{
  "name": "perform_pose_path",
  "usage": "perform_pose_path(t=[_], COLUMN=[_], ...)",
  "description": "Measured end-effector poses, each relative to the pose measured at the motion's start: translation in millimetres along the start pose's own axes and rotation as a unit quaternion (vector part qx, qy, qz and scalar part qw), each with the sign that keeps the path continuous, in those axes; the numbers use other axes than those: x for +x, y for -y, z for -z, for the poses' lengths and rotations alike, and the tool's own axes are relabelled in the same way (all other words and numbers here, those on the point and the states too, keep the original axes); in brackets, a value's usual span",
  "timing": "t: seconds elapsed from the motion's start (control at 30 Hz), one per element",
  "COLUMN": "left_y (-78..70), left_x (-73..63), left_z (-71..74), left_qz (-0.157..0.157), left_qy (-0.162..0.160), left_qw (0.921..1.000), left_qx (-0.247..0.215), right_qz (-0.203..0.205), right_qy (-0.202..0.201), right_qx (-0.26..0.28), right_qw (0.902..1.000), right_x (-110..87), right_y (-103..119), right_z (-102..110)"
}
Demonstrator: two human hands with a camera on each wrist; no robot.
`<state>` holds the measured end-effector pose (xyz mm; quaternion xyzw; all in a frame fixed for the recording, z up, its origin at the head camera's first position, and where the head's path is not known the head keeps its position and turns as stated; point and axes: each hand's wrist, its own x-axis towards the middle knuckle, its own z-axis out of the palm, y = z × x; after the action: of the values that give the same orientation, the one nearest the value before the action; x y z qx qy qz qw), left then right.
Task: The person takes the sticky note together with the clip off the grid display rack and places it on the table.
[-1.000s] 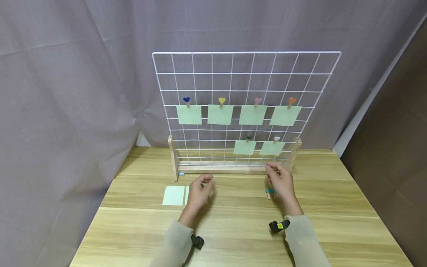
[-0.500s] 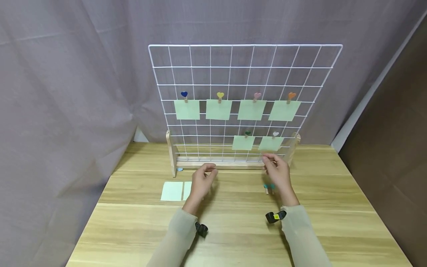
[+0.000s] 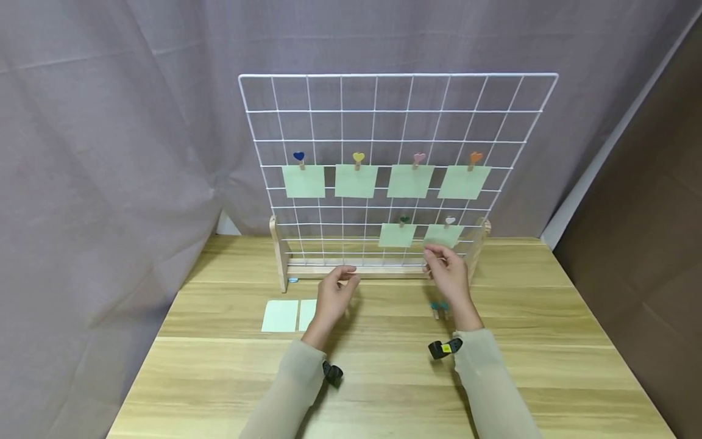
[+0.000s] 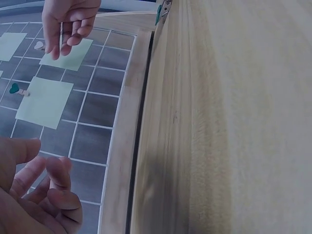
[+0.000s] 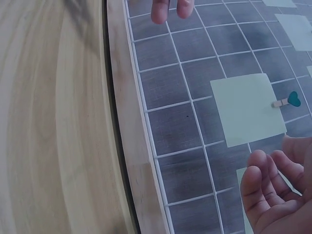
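We see our left hand (image 3: 331, 292) hovering over the tabletop (image 3: 384, 378), fingers loosely curled and holding nothing, just at 3 o'clock of two pale green notes (image 3: 287, 315). Our right hand (image 3: 446, 274) hangs at the foot of the white wire grid (image 3: 395, 110), fingers relaxed and empty, close below the note under the white heart clip (image 3: 450, 221). Two teal clips (image 3: 439, 310) lie on the tabletop at 6 o'clock of that hand. Six notes hang clipped on the grid; none shows any readable writing.
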<state>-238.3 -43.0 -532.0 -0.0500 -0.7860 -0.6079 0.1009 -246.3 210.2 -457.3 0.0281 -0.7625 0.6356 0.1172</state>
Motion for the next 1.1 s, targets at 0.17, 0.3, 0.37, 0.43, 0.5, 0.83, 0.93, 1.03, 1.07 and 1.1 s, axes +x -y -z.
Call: perform_pose_path(t=[0.17, 0.3, 0.37, 0.43, 0.5, 0.83, 0.93, 1.03, 1.07, 1.1], left_y=[1.8, 2.6, 2.7, 3.1, 3.4, -1.8, -3.6, -4.1, -4.2, -4.4], left_x=[0.6, 2.1, 3.9, 5.9, 8.1, 20.1, 24.8, 27.0, 27.6, 28.2], left_z=[-1.3, -2.5, -3.0, -3.4, -4.1, -9.1, -6.4, -3.2, -2.8, -2.5], left_qz=[0.002, 0.0, -0.006, -0.012, -0.017, -0.023, -0.03, -0.029, -0.028, -0.028], left_qy=[0.0, -0.001, -0.003, -0.005, -0.006, 0.012, 0.014, 0.008, 0.008, 0.008], left_qw=[1.0, 1.0, 1.0, 0.9999, 0.9998, 0.9995, 0.9994, 0.9995, 0.9996, 0.9995], left_qx=[-0.005, -0.005, -0.003, -0.004, -0.004, -0.02, -0.006, 0.003, 0.005, 0.007], right_qz=[-0.001, 0.002, 0.002, 0.004, 0.012, 0.05, 0.052, 0.053, 0.051, 0.049], right_qy=[0.0, 0.001, -0.003, -0.008, -0.013, -0.009, -0.017, -0.019, -0.019, -0.02], right_qx=[0.01, 0.019, 0.024, 0.031, 0.042, 0.038, 0.036, 0.034, 0.036, 0.039], right_qw=[1.0, 0.9998, 0.9997, 0.9995, 0.999, 0.998, 0.9978, 0.9978, 0.9978, 0.9979], right_x=[0.5, 6.8, 12.5, 18.7, 23.2, 32.0, 39.2, 42.2, 43.1, 43.7], right_y=[4.3, -1.9, -8.6, -15.2, -18.3, -8.8, -15.1, -15.4, -15.1, -14.4], right_z=[-2.2, -2.9, -4.2, -5.9, -7.6, -13.3, -15.0, -16.6, -16.3, -16.1])
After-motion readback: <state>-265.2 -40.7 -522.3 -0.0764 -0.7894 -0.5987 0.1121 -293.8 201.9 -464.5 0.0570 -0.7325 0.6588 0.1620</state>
